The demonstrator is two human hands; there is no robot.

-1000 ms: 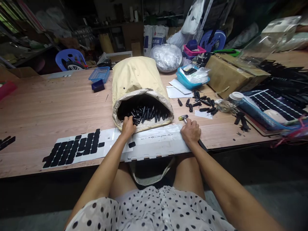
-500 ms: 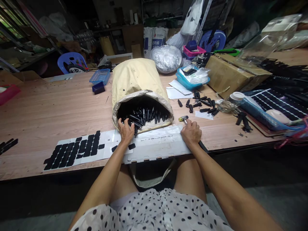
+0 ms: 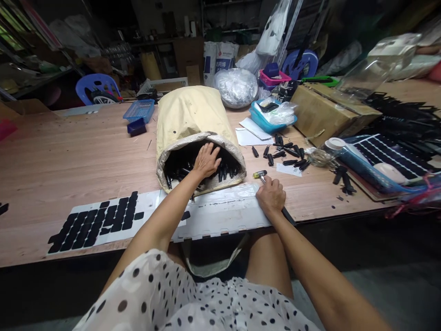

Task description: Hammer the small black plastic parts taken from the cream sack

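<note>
A cream sack (image 3: 193, 110) lies on its side with its mouth toward me, holding many small black plastic parts (image 3: 225, 171). My left hand (image 3: 207, 161) reaches into the mouth, over the parts, its fingers stretched out and nothing visibly gripped. What lies under the palm is hidden. My right hand (image 3: 271, 195) is wrapped round the handle of a small hammer (image 3: 259, 174) with a yellow and black head, resting at the right of the sack. Below the sack mouth lies a flat white board (image 3: 220, 211) along the table edge.
Black stickers on a white sheet (image 3: 146, 202) lie at the left. Loose black parts (image 3: 279, 154) are scattered right of the sack, near a blue basket (image 3: 272, 117) and a cardboard box (image 3: 330, 108). A clear bag (image 3: 236, 87) stands behind.
My left hand has moved from the sack's lower left rim up and right into its mouth, and its fingers have straightened. My right hand still holds the hammer in place.
</note>
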